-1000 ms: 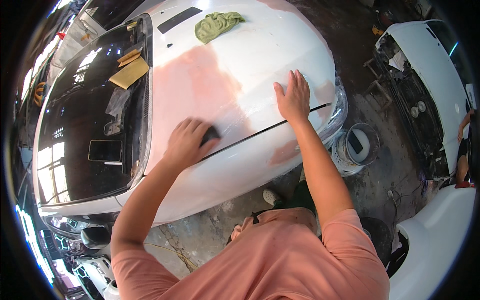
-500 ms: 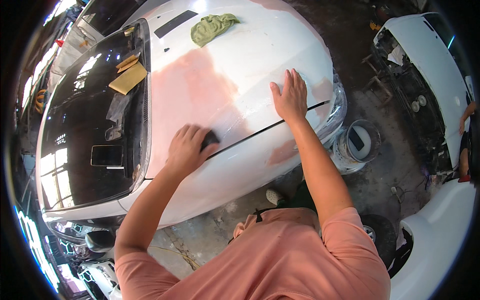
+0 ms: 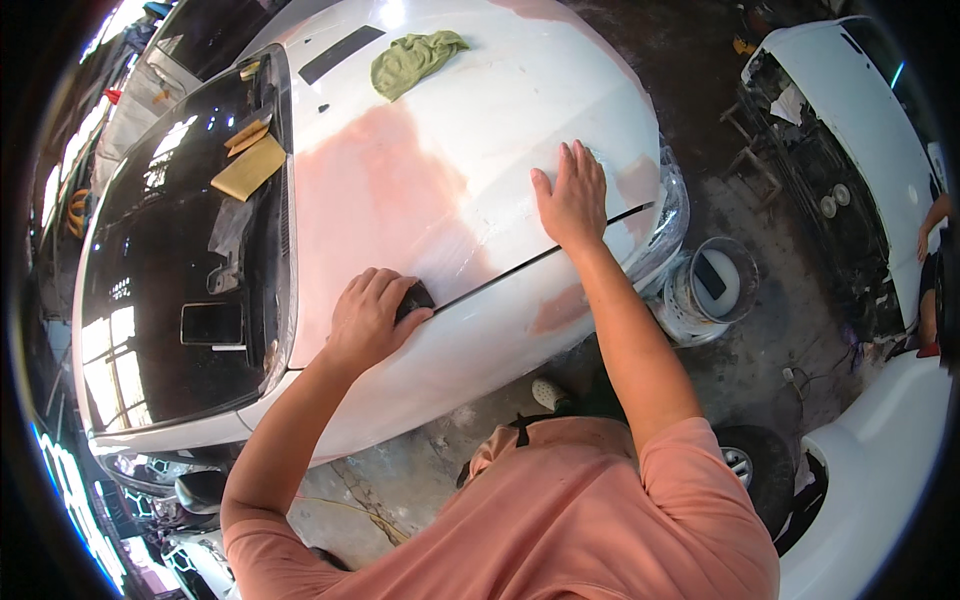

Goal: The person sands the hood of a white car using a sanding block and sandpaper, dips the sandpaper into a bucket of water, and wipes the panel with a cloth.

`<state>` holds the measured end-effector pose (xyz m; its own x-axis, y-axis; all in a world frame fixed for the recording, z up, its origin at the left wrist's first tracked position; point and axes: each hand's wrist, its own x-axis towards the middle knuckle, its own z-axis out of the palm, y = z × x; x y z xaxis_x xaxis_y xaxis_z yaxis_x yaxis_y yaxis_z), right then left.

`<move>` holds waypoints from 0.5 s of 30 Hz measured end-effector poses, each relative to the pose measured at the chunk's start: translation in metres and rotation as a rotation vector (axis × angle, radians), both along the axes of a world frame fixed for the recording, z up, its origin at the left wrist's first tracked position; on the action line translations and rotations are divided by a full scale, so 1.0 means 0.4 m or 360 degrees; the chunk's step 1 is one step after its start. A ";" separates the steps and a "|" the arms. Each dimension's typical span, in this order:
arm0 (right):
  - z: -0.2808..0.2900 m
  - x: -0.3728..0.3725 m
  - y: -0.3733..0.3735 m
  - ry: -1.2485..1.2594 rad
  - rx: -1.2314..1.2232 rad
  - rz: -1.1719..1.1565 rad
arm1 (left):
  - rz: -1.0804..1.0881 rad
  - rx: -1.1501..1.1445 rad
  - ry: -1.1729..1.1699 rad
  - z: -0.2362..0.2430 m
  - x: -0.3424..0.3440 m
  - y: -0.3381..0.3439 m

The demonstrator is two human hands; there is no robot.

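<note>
- Gripping, with the bent fingers and thumb of the left hand (image 3: 368, 318), a small black block (image 3: 414, 300), partly hidden by that grip
- Holding this block on the broad white car hood (image 3: 560, 85), at the lower edge of its blurry-edged pink patch (image 3: 380, 190), just beside the long dark seam (image 3: 500, 276)
- Resting the right hand (image 3: 572, 195) on the hood farther along, above the seam, opened out with fingers nearly straight and thumb apart; cannot tell how firmly pressed
- Leaning over the white curved fender (image 3: 420, 385), in a salmon-coloured short-sleeved shirt (image 3: 560, 510)
- Facing, across the hood, a crumpled olive-green cloth (image 3: 415, 65) near a flat dark-grey rectangular strip (image 3: 341, 55)
- With folded yellow-tan paper sheets (image 3: 248, 168) and a black rectangular phone-like device (image 3: 212, 324) to the left, over the dark glossy windscreen (image 3: 150, 240)
- With a translucent round bucket (image 3: 683, 300) to the right, on the stained grey floor (image 3: 640, 385), holding whitish liquid and a dark rectangular piece (image 3: 710, 279)
- With another white car body (image 3: 850, 95) and another person's arm (image 3: 933, 226) well apart, toward the right rim
</note>
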<state>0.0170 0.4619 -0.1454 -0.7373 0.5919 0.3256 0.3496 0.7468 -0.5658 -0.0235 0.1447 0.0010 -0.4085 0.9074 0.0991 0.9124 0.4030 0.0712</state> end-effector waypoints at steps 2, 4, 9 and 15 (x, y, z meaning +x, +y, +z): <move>0.003 -0.006 -0.003 0.0012 -0.0004 0.0019 | -0.0065 0.0035 0.0018 -0.011 -0.022 0.046; -0.001 -0.006 -0.021 0.0042 -0.0026 0.0044 | -0.0036 0.0097 0.0121 -0.047 -0.069 0.171; 0.004 0.001 -0.008 0.0016 -0.0021 0.0034 | -0.0009 0.0108 0.0096 -0.044 -0.059 0.165; 0.004 -0.004 -0.009 0.0023 0.0021 0.0015 | 0.0037 0.0036 0.0052 -0.020 -0.008 0.065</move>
<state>0.0154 0.4585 -0.1439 -0.7381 0.5805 0.3439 0.3342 0.7573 -0.5611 -0.0265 0.1706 -0.0068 -0.4256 0.8950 0.1333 0.9049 0.4226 0.0512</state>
